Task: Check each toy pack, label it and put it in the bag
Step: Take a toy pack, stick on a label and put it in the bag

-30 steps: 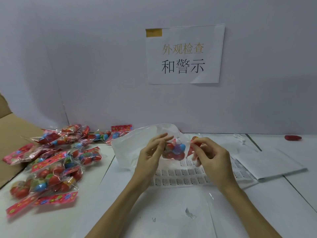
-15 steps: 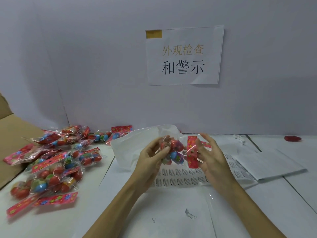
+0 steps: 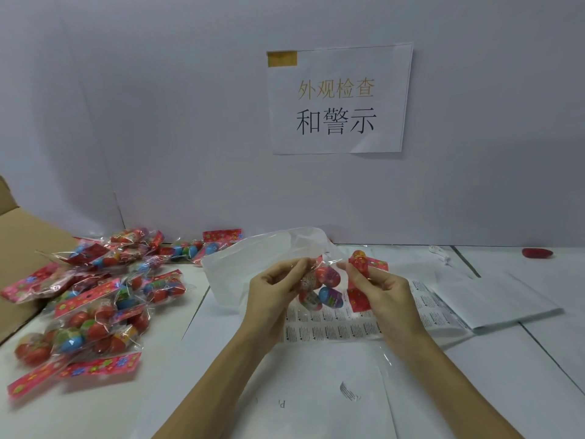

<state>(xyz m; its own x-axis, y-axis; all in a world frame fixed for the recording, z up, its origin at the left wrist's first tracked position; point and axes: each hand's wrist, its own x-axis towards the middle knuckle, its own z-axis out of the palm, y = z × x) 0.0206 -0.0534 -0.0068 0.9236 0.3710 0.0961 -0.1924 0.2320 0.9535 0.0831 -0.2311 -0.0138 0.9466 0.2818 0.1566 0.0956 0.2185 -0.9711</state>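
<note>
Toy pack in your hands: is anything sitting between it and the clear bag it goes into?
Nothing visible does. The toy pack is held up between the left hand and right hand, directly in front of the clear bag, over the label sheet. Whether the bag's mouth is open cannot be told.

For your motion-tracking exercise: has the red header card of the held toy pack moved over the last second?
Yes. The red header card has swung out from behind the right hand and now hangs lower, over the label sheet.
</note>
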